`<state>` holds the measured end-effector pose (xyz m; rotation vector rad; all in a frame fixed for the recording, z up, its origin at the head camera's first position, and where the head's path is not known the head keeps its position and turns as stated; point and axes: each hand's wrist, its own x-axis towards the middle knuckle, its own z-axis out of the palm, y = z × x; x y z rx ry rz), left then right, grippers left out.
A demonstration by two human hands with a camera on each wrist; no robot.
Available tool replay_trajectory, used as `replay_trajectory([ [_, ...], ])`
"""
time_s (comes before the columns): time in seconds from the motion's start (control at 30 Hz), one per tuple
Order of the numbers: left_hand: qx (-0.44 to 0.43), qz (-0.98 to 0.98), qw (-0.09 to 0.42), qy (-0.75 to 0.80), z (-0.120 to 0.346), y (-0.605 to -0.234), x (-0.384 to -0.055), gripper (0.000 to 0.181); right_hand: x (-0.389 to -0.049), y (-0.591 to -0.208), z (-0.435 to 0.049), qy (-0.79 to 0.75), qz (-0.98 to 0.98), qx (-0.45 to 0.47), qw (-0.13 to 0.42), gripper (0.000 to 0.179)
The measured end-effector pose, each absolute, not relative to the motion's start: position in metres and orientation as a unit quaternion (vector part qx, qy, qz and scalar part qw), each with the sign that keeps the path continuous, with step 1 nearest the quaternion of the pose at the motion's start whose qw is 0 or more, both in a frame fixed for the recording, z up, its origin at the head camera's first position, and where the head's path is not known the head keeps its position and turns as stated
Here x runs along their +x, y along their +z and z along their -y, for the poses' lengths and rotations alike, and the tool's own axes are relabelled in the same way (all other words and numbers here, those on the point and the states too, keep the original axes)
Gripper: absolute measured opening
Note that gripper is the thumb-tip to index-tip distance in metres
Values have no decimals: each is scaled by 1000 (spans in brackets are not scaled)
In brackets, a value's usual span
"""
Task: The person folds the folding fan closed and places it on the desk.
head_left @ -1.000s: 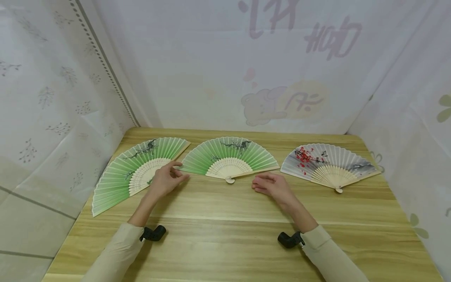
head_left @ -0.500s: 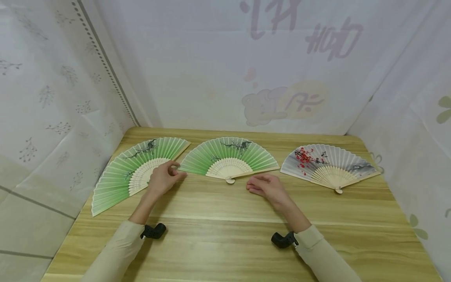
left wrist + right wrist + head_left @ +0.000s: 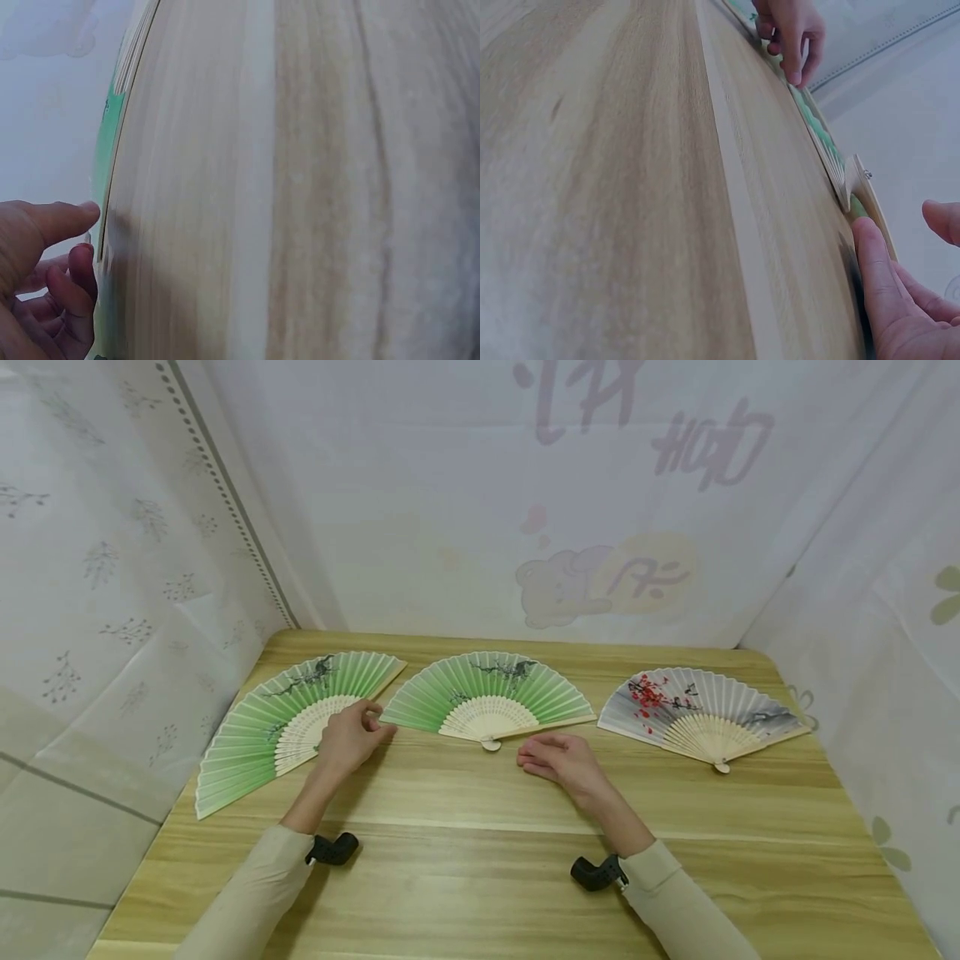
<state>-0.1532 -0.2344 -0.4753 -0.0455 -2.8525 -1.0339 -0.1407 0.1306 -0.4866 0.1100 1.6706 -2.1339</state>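
Three spread folding fans lie along the back of the table. In the head view my left hand [image 3: 349,739] overlaps the inner edge of the left green fan [image 3: 247,743]. Its thumb and forefinger stand slightly apart at the left corner of the middle green fan [image 3: 420,697]; the left wrist view shows this thumb [image 3: 64,219] beside that fan's edge. My right hand [image 3: 566,767] is just below the middle fan's right guard stick, near its pivot. In the right wrist view, the right fingers [image 3: 881,274] reach toward the fan and the thumb [image 3: 943,221] stands apart from them.
A grey fan [image 3: 772,718] with red blossoms lies at the right. The wooden table [image 3: 450,893] meets printed cloth curtains [image 3: 420,527] at the back and sides. Black wrist cameras [image 3: 333,849] sit at both cuffs.
My right hand has moved left, closer to the middle fan's pivot. My left hand has shifted slightly left and up at that fan's corner. The fans lie as before.
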Motion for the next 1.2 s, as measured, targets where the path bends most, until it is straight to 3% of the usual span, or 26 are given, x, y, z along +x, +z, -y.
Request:
replay_trajectory([
  [0.37,0,946,69,-316,229,-477,-155,31,-140,-484,-130,-765,-604,53,216,29],
  [1.2,20,949,63,-307,225,-478,-158,33,-141,-489,-127,-778,-591,53,207,30],
])
